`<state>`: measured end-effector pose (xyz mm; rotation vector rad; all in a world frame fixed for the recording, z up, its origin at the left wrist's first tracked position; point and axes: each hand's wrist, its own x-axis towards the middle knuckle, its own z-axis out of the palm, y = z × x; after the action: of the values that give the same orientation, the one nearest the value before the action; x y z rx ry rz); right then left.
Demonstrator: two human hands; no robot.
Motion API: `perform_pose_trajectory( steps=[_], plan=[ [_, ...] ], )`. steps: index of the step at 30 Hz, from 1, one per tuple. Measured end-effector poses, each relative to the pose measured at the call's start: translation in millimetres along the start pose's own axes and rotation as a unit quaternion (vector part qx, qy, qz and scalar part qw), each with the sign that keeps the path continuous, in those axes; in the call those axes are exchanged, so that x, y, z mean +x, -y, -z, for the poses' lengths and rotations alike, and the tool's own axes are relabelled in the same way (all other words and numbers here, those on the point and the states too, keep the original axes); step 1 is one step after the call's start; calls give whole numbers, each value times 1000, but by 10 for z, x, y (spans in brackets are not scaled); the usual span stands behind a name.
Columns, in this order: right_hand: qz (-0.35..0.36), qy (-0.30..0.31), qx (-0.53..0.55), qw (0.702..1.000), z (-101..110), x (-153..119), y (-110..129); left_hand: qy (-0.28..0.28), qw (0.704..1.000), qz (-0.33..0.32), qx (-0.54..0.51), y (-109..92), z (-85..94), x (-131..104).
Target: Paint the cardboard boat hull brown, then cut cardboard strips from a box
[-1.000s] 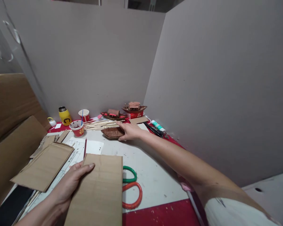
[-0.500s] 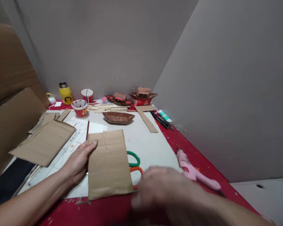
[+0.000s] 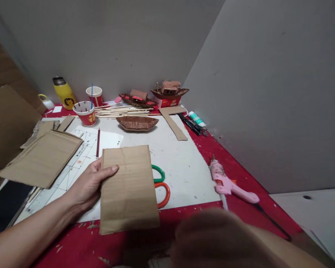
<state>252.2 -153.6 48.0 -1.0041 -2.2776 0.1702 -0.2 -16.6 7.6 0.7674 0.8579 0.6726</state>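
Note:
My left hand (image 3: pixel 93 182) grips a rectangular piece of brown cardboard (image 3: pixel 130 190) by its left edge, thumb on top and fingers behind. Scissors with a green and an orange handle (image 3: pixel 164 195) lie partly hidden beneath the cardboard's right side. My right hand (image 3: pixel 212 242) is a dark blur at the bottom of the view, close to the camera; its fingers cannot be made out. Beyond the cardboard, a small brown boat hull (image 3: pixel 137 123) rests on the white board. A dark red pencil (image 3: pixel 98 143) lies just past my left hand.
On the right lies a pink glue gun (image 3: pixel 226 184) with its black cord. Cardboard pieces (image 3: pixel 48 156) are stacked at left over a drawn sheet (image 3: pixel 72 167). At the back stand paper cups (image 3: pixel 84 113), a yellow bottle (image 3: pixel 64 93), wooden sticks (image 3: pixel 125 111) and two model boats (image 3: pixel 170 91).
My right hand has moved down and nearer the camera, away from the scissors, uncovering more of the orange handle. The view has tilted down slightly. My left hand keeps its grip on the cardboard.

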Motion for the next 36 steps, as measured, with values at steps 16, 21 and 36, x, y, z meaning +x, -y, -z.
perform_pose_trajectory(
  steps=[16, 21, 36],
  plan=[
    [-42, -80, 129, 988, -416, 339, -622, -30, 999, -9, -25, -123, -137, -154],
    [-242, -130, 377, 885, -482, 373, -537, -20, 993, -118, 18, -167, -60, -117],
    [-304, -86, 584, 748, -616, 415, -480, 137, 990, 3, 35, -2, -90, -235]
  ],
)
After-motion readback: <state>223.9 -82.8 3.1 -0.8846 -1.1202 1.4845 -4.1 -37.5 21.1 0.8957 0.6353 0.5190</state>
